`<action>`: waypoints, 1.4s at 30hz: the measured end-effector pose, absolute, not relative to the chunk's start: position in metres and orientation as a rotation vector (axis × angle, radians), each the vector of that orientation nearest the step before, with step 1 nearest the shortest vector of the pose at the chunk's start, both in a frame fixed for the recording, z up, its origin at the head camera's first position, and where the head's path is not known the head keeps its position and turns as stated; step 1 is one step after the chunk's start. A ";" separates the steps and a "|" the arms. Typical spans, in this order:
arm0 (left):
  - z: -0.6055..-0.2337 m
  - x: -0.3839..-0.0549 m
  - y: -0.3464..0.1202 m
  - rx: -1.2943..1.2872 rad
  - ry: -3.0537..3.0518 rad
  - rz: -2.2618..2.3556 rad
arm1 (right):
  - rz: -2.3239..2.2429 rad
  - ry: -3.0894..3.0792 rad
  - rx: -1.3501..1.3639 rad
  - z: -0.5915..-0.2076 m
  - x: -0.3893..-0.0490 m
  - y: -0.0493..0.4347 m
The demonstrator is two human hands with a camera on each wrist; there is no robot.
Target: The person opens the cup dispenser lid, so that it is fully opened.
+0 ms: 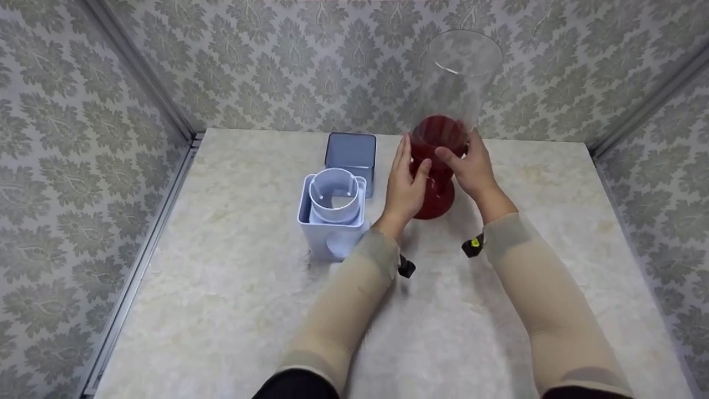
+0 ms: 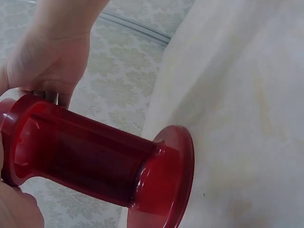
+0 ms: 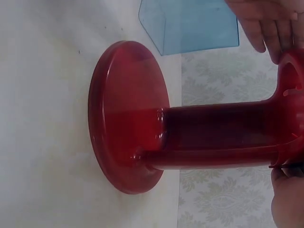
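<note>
A red plastic stand point(image 1: 433, 202) with a round base rises through a column to a wide collar, which carries a tall clear cylinder point(image 1: 462, 66). On the collar's left side, my left hand point(image 1: 407, 185) presses with fingers nearly straight and the thumb in front. My right hand point(image 1: 473, 169) grips the opposite side, its fingers curled behind and its thumb across the front. The right wrist view shows the red base point(image 3: 128, 118) at the table surface. In the left wrist view the collar point(image 2: 19, 142) sits between both hands, the cylinder out of frame.
Left of the stand is a pale blue square container point(image 1: 329, 241) with a round tube in its top. Behind it stands a translucent blue box point(image 1: 350, 149). Patterned walls point(image 1: 354, 61) border the pale tabletop point(image 1: 238, 299) at the back and sides.
</note>
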State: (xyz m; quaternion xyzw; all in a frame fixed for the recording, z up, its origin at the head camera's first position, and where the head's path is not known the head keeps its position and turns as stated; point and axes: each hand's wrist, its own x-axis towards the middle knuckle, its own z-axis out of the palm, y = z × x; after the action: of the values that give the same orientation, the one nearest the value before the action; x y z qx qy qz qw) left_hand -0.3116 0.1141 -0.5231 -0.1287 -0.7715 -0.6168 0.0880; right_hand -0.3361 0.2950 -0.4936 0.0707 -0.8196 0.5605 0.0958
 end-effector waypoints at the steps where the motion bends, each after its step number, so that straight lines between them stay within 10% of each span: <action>1: -0.522 -0.312 0.113 -0.379 -2.293 -1.831 | 1.642 -2.430 0.213 -0.493 -0.337 0.295; 42: -0.519 -0.210 0.095 -0.315 -2.188 -1.705 | 1.861 -2.082 0.545 -0.533 -0.270 0.304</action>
State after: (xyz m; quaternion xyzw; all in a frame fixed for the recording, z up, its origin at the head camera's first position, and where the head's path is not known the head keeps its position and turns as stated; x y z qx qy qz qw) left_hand -0.2101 0.0948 -0.5190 -0.1110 -0.7717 -0.6015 0.1742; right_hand -0.2704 0.3036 -0.5331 0.1895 -0.7238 0.6468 0.1478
